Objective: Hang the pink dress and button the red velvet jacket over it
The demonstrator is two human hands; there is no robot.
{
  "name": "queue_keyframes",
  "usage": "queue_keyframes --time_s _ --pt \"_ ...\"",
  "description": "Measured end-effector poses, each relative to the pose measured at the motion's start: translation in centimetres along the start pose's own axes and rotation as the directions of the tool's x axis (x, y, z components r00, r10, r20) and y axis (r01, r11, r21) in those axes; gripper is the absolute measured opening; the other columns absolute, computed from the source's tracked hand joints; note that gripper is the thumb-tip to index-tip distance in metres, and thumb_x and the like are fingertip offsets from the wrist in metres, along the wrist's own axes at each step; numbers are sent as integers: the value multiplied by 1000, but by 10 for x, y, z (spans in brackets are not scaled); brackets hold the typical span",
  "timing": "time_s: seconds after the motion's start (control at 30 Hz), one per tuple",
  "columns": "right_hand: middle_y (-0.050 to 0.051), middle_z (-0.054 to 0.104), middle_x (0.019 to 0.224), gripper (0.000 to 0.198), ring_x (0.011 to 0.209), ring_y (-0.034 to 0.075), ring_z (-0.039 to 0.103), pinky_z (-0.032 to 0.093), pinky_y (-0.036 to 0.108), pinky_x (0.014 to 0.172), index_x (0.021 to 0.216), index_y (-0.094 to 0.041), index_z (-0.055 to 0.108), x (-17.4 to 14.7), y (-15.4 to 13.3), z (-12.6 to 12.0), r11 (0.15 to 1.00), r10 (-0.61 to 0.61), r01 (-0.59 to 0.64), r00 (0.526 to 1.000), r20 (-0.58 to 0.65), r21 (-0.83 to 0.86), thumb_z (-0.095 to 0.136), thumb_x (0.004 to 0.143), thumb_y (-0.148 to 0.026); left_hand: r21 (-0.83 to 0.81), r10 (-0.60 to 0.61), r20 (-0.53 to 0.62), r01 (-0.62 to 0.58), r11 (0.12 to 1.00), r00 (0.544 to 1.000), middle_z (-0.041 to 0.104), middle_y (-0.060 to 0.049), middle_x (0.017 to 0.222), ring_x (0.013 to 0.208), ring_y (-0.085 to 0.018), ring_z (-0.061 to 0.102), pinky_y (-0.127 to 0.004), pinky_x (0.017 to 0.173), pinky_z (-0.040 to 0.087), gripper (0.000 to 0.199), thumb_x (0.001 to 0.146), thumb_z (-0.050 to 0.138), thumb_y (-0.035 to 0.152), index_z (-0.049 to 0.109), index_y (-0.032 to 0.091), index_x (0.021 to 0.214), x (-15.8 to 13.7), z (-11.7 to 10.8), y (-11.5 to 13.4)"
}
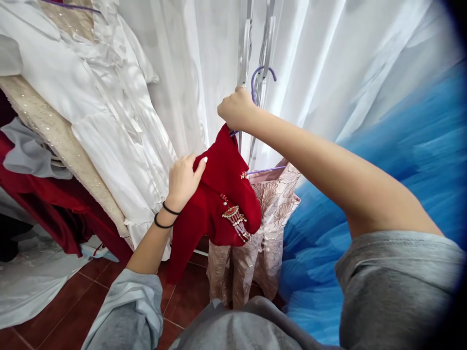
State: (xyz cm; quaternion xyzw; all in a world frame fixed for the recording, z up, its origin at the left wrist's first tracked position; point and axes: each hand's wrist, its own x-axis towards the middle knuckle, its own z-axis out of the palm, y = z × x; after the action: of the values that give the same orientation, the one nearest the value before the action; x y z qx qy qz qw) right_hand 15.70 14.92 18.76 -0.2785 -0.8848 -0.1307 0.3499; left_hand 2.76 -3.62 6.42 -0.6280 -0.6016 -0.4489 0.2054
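Observation:
A red velvety garment (219,165) with a beaded, tasselled ornament (235,216) hangs at the middle of the head view. Above its top, my right hand (237,109) is closed in a fist around a hanger; only a small purple bit of that hanger shows below the fingers. My left hand (184,182), black bands at the wrist, rests on the garment's left shoulder with the thumb stretched apart. Its fingers are partly hidden. Just behind the ornament hangs a pink patterned garment (279,199) on a purple hanger (268,170).
White dresses (113,112) and dark red clothes (65,209) hang at the left. A large blue tulle skirt (383,160) fills the right side. Metal rack posts (245,53) stand before a white curtain (306,43). Red tiles (186,291) cover the floor.

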Motion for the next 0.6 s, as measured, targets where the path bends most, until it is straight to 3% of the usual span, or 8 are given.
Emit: queue_keyframes --time_s 0.1,0.2,0.3,0.37,0.5,0.6 --pt "1 63 71 41 98 21 64 41 44 96 65 -15 62 -5 -1 -23 991 -134 130 981 143 34 58 90 -46 33 -16 85 13 999 996 65 -7 77 75 -25 60 -33 65 39 38 99 42 48 64 20 87 0 9 -12" --pt "2 64 75 31 94 21 62 44 39 91 74 -16 65 -32 -22 -47 979 -176 163 980 98 123 65 86 -45 17 -9 81 8 1000 997 65 -7 76 73 -24 59 -32 64 36 39 99 43 50 64 20 87 -2 12 -14" --pt "8 62 78 30 93 24 60 44 37 81 71 -17 59 -80 -49 -54 987 10 5 996 -88 163 62 88 -42 -16 -1 86 2 1000 996 66 -7 78 74 -23 60 -31 64 35 40 99 42 50 66 19 90 -3 10 -12" --pt "9 56 70 37 87 25 58 44 36 75 64 -19 52 -110 -60 -45 974 148 -122 980 -131 189 60 88 -46 -9 2 74 -1 1000 997 66 -7 78 73 -23 60 -32 63 34 41 99 42 50 66 19 91 -4 10 -11" --pt "0 36 53 48 65 17 47 40 32 66 55 -21 40 -136 -57 -23 923 223 -212 975 2 322 67 83 -48 -18 38 46 -37 999 998 69 -7 83 78 -23 61 -31 66 36 41 98 44 52 68 19 95 -7 11 -16" --pt "-3 29 51 49 56 11 34 36 30 59 54 -20 38 -130 -47 -22 808 219 -231 972 87 542 66 86 -45 -46 85 40 -83 995 996 68 -8 84 77 -23 61 -31 66 37 51 96 40 62 67 18 97 -5 11 -28"
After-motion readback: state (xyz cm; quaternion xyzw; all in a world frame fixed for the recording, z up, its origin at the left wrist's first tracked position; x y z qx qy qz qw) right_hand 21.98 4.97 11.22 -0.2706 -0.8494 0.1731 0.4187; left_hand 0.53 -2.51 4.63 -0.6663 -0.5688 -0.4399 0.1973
